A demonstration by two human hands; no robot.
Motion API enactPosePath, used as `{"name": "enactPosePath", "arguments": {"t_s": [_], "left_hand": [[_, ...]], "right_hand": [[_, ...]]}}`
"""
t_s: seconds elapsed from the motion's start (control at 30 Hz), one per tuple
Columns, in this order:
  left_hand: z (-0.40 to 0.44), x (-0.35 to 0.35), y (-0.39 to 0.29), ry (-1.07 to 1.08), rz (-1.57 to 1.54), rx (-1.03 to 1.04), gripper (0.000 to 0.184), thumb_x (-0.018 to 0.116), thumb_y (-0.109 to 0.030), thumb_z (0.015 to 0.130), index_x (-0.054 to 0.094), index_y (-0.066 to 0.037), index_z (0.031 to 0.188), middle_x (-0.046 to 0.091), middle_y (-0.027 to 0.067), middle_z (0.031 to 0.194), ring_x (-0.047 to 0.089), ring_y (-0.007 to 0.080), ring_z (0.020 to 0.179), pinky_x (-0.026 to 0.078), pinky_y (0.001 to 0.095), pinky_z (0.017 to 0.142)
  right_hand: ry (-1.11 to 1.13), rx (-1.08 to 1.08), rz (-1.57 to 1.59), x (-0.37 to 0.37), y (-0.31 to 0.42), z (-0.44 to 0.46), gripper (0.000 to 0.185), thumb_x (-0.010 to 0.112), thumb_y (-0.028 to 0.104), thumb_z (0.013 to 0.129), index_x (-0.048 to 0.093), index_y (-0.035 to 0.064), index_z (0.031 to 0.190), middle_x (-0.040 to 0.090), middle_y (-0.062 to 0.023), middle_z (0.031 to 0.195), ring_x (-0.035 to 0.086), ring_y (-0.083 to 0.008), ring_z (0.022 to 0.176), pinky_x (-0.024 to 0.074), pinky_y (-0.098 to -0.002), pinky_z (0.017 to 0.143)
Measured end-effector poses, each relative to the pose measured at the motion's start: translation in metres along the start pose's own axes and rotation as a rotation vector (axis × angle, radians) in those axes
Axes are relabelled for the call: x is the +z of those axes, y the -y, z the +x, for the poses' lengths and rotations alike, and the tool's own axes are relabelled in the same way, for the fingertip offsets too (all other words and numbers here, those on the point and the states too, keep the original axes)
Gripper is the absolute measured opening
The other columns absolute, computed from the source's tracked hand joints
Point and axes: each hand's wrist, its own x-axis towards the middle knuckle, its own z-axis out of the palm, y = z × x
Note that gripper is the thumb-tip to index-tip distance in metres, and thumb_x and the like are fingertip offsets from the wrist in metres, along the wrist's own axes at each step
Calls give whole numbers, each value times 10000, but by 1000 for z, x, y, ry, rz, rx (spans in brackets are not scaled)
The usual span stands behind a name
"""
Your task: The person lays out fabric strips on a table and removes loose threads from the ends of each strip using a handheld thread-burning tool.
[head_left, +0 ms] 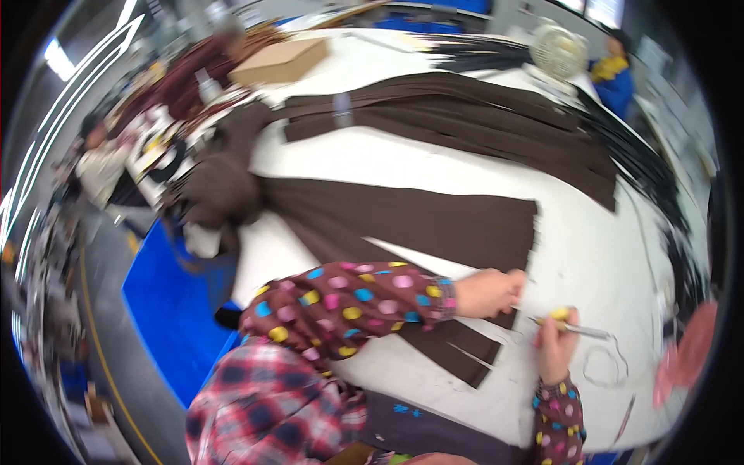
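My left hand (488, 294), in a dotted sleeve, is closed at the right end of a dark brown strip of cloth (434, 225); what its fingers pinch is too small to make out. To its right, my right hand (556, 345) is wrapped round a yellow-handled tool (559, 314). The tool's thin metal part points right, and a cord (603, 372) curls beside it on the white table (333, 159). Below my left hand lies a shorter brown piece with a slit (457, 353).
Long brown strips (465, 116) cross the far side. A cardboard box (283, 62) and a fan (558, 53) stand at the back. A blue bin (170, 310) is at the left. Other people are at the left (101, 167) and back right (612, 77).
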Motion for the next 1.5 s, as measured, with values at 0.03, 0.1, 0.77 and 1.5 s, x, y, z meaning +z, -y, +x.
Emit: {"name": "enactPosePath", "arguments": {"t_s": [0.03,0.1,0.77,1.5], "left_hand": [[-1,-1,-2,-7,69,24,124,505,-153,935,442,-50,966,643,78,752,592,168,530,487,320,485],[-3,-4,-12,1,53,-50,129,518,-157,934,444,-56,965,635,60,755,593,151,547,481,307,476],[-5,-2,-21,9,152,-127,135,533,-166,949,453,-59,957,625,14,779,557,54,593,449,204,435],[-6,-3,-25,39,95,-170,105,521,-116,952,450,-40,956,614,24,790,530,39,585,422,182,430]], "right_hand": [[-20,30,6,4,5,0,158,548,19,896,430,59,992,498,-2,734,466,-49,547,398,-198,471],[-2,43,-34,4,6,1,168,601,32,879,443,54,930,499,10,741,479,-42,570,406,-193,489],[6,-57,-142,7,9,3,223,639,134,867,448,22,892,577,-36,698,555,-63,617,433,-224,541],[44,-58,-129,7,2,6,209,637,139,863,457,34,886,552,-35,660,535,-97,559,412,-250,500]]}}
